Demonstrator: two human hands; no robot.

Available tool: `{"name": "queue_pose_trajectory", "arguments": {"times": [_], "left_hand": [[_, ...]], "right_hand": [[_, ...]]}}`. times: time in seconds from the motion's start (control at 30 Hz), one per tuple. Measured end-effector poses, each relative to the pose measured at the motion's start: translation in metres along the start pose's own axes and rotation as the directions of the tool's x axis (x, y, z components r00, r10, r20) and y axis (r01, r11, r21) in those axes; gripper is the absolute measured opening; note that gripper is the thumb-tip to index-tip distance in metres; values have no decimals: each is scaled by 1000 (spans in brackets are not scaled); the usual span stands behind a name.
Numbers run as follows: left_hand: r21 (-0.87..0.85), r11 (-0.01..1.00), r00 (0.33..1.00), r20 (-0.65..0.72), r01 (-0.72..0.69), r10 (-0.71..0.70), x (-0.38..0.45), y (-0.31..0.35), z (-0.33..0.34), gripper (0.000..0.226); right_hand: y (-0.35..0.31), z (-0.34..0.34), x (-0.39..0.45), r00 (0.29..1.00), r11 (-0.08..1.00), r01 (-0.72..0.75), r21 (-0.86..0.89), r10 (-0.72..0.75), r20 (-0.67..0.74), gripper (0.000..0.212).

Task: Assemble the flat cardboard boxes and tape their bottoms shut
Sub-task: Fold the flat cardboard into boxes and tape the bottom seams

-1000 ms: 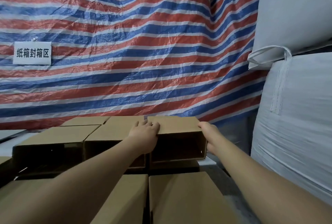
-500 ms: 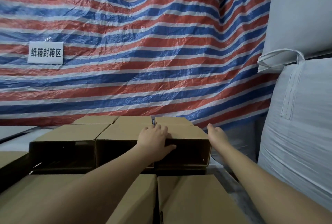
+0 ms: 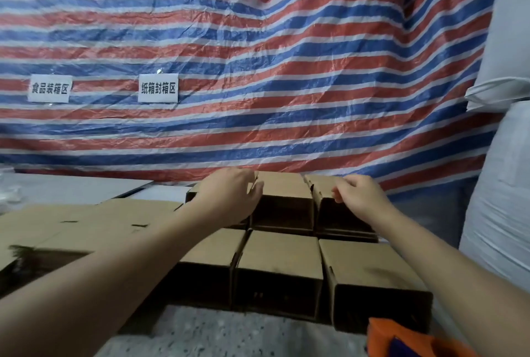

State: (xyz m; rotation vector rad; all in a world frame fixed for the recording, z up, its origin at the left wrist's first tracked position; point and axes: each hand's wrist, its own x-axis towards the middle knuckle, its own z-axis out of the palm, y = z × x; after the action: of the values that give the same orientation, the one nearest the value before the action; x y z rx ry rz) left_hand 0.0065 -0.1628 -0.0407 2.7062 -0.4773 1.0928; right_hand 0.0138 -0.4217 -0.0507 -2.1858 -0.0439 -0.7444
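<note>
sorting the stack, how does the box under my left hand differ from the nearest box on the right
The far box sits in the back row, with the left hand at its top left edge; the near box sits in the front row, untouched. The far box looks smaller in the picture, being farther off. Both are brown cardboard, lying with dark open ends toward the camera.

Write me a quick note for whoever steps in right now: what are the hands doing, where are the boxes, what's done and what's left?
Left hand: fingers curled at the top edge of the back-row middle box; whether it grips is unclear.
Right hand: fingers curled at the top edge of the back-row right box; a grip is also unclear.
Boxes: opened-up boxes lie on their sides in rows, with the front row nearer, open ends facing you.
Done: many boxes are formed.
Left: tape on the bottoms cannot be seen from here, so check it.
</note>
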Motion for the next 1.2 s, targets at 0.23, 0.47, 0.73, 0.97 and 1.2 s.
{"name": "queue_pose_trajectory", "arguments": {"times": [0.23,0.47,0.73,0.97,1.2], "left_hand": [[82,982,972,151,167,-178,-66,-106,-22,38],[135,921,876,287,364,-388,-90,-195,13,80],[373,899,808,442,230,-390,-107,-206,38,100],[349,926,874,395,142,-283,-123,-201,22,68],[-16,990,989,-48,139,-140,-131,-177,-32,34]], "right_hand": [[-36,39,-74,982,996,78,-31,-71,176,51],[-30,59,-92,960,993,80,-86,-53,274,51],[-21,68,-94,941,994,53,-96,-18,337,50],[-20,78,-103,929,995,50,-83,-16,369,49],[-33,84,-104,917,998,56,-35,-38,396,49]]}}
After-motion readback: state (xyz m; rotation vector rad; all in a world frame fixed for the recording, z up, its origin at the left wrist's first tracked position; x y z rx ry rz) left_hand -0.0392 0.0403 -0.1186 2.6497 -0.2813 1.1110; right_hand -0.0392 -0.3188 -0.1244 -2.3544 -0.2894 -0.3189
